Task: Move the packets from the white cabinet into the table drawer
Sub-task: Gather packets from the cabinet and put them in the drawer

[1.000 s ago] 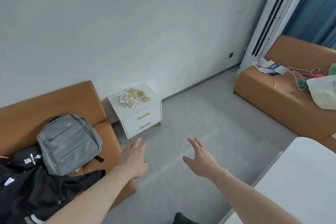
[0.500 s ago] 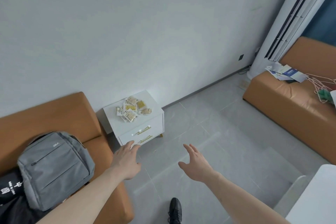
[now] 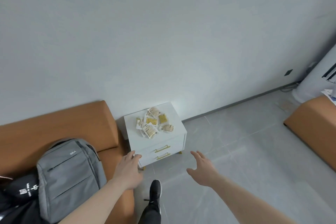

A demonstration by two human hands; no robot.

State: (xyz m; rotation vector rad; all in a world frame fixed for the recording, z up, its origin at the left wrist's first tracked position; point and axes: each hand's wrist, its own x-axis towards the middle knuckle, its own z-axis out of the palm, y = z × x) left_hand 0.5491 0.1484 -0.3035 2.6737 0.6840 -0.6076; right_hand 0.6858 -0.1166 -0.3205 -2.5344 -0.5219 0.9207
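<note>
We see the white cabinet [image 3: 156, 138] standing against the wall at about 12 o'clock from us, just beside the end of an orange sofa [image 3: 54, 129]. The packets [image 3: 153, 124] lie in a loose heap on its top, several overlapping, yellow and pale wrappers mixed. Both of its drawers are closed, each with a gold handle [image 3: 162, 148] on the front.

Our left hand [image 3: 128, 171] reaches forward at roughly 11 o'clock, fingers relaxed and holding nothing; the fingertips appear level with the cabinet's lower left front corner, though we cannot tell whether they touch it. Our right hand [image 3: 202, 168] is out at about 1 o'clock, fingers spread and released, over the grey tiled floor [image 3: 236, 151] and apart from the cabinet.

A grey backpack [image 3: 71, 176] rests on the sofa seat at 9 o'clock, with dark clothing [image 3: 18, 200] beside it. A black shoe [image 3: 155, 190] is planted on the floor between our arms. At 3 o'clock we see the corner of a second orange sofa [image 3: 312, 131], and behind it the base of a white standing unit [image 3: 312, 85].
</note>
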